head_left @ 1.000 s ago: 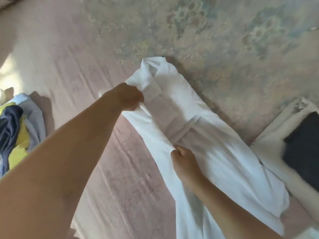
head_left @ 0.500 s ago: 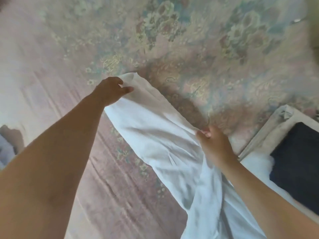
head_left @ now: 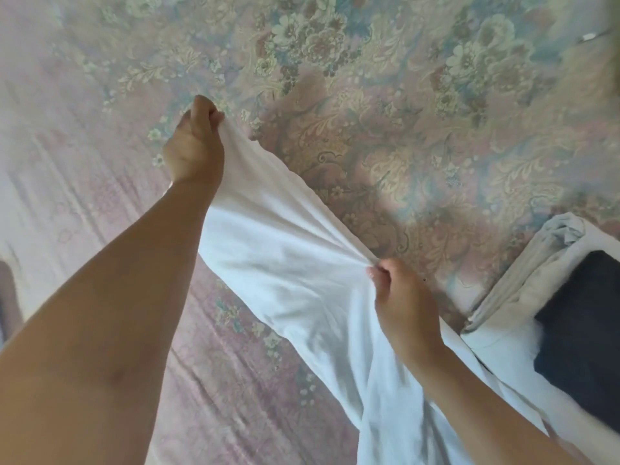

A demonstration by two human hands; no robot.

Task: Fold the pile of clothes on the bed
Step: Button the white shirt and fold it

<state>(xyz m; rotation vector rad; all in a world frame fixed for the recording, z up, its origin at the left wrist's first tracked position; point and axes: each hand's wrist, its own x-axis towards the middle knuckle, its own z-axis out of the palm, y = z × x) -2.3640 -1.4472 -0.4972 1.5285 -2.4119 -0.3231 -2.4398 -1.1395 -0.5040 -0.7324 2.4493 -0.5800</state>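
The white garment (head_left: 295, 263) hangs stretched over the floral bedspread (head_left: 402, 129), the left hand (head_left: 194, 146) and the right hand (head_left: 402, 297) each pinching its upper edge with curled fingers. It seems a lengthwise fold is in hand; next, the garment must be laid flat.

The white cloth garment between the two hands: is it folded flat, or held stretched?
Held stretched. The left hand and right hand each grip the white cloth garment, taut between them, with creases radiating from the right grip.
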